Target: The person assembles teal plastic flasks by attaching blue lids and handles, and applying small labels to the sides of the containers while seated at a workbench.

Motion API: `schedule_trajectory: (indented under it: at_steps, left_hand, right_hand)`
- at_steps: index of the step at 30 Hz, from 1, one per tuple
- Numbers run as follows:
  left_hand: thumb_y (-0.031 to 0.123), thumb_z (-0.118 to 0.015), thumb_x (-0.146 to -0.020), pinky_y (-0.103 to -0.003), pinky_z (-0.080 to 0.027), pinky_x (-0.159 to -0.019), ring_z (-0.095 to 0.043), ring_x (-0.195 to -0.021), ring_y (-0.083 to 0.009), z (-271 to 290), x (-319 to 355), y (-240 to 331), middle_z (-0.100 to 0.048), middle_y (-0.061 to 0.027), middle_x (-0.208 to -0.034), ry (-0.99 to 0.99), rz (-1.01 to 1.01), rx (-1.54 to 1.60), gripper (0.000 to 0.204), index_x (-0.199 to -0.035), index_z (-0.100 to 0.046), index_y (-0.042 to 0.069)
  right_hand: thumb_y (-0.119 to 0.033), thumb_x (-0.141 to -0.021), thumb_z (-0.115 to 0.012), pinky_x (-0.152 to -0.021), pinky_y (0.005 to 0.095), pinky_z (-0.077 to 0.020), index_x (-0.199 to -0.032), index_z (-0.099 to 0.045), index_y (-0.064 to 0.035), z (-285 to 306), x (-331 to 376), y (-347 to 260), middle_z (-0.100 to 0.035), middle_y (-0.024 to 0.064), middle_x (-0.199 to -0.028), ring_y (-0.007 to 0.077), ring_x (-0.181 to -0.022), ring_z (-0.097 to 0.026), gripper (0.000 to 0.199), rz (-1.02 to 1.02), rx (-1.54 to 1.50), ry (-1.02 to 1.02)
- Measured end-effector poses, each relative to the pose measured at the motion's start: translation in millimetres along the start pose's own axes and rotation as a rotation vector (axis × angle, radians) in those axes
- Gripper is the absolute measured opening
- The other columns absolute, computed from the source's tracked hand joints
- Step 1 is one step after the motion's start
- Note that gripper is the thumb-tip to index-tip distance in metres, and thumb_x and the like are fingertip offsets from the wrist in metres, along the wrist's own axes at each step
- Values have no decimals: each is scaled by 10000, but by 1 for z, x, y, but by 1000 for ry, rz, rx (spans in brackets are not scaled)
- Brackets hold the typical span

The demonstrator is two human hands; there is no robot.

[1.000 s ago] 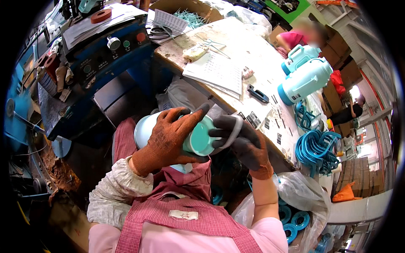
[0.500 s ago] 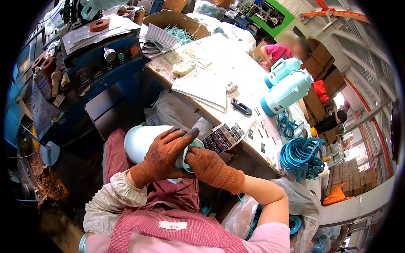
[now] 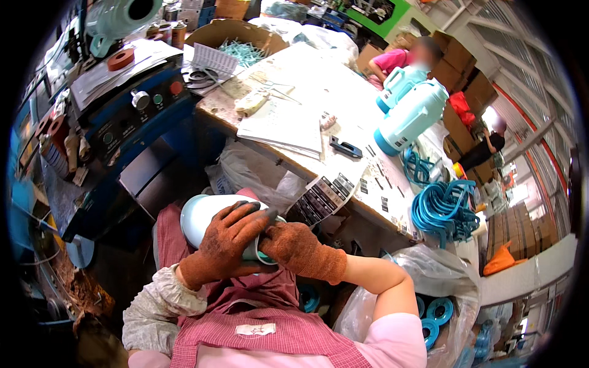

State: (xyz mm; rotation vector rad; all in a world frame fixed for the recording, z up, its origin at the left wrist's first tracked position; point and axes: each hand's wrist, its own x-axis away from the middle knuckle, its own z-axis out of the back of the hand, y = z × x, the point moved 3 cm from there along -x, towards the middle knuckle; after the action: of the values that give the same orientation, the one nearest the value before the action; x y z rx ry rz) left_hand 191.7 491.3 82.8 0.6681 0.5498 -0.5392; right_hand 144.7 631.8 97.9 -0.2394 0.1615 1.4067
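A pale blue jug shell point(image 3: 195, 222) lies tilted across my lap, its open end toward my right hand. My left hand point(image 3: 232, 238), in a rust-orange work glove with dark fingertips, is wrapped over the shell close to that end. My right hand point(image 3: 299, 250), gloved alike, is closed at the rim of the opening; its fingertips are hidden at the mouth. A bit of green shows inside the opening, below the fingers.
On the white worktable point(image 3: 343, 80) stand light blue jugs point(image 3: 414, 116), with teal handles point(image 3: 445, 211) at its right end. A sheet of labels point(image 3: 328, 196) overhangs the near edge. A blue machine point(image 3: 135, 110) stands left; teal rings point(image 3: 438, 311) lie lower right. Two people are farther back.
The view has turned a little. Both hands stay on the jug shell, and my right hand has shifted slightly over its rim, covering more of the opening.
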Motion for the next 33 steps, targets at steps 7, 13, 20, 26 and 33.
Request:
schedule_trajectory:
  at_steps: [7, 13, 20, 26, 33]
  left_hand:
    - [307, -720, -672, -417, -402, -875, -529, -1112, -242, 9, -19, -12, -566, -36, -1195, -502, -229, 153, 582, -1221, -535, 249]
    - [371, -764, -570, -475, -318, -966, -460, -1088, -290, 81, -50, -23, -557, -58, -1087, -161, -259, 13, 355, -873, -675, 209]
    - [238, -700, -766, -381, -491, -644, -609, -626, -225, 110, -104, -105, -589, -59, -658, 87, 391, 34, 195, -825, -598, 83]
    - [332, -622, -809, -381, -450, -619, -607, -706, -305, -18, -55, -260, -610, -117, -745, -345, 674, -311, 262, -817, -556, 78]
    - [441, -665, -716, -414, -288, -1030, -358, -1255, -328, -72, -145, -215, -414, -142, -1322, -447, -106, -535, 665, -1257, -461, 114]
  right_hand:
    - [-98, -822, -511, -617, 336, -512, -944, -587, -60, 10, 19, 2, -601, 161, -773, 273, -726, -632, 149, 107, -330, -514]
    - [-9, -823, -531, -887, 324, -446, -1121, -563, -36, 36, -4, 198, -578, 140, -1120, 305, -998, -554, 301, -211, -819, 353]
    - [-152, -732, -580, -938, 457, -374, -1239, -499, -247, -56, 74, 467, -437, -40, -1343, 306, -1255, -327, 523, -817, 618, -120]
    - [-298, -743, -656, -782, 403, -462, -938, -592, -66, -52, 49, 493, -606, 160, -912, 318, -928, -562, 310, -943, 209, 459]
    - [-320, -772, -617, -915, 383, -427, -1199, -527, -119, -56, -32, 388, -522, 183, -1139, 326, -1056, -521, 481, -691, -216, 137]
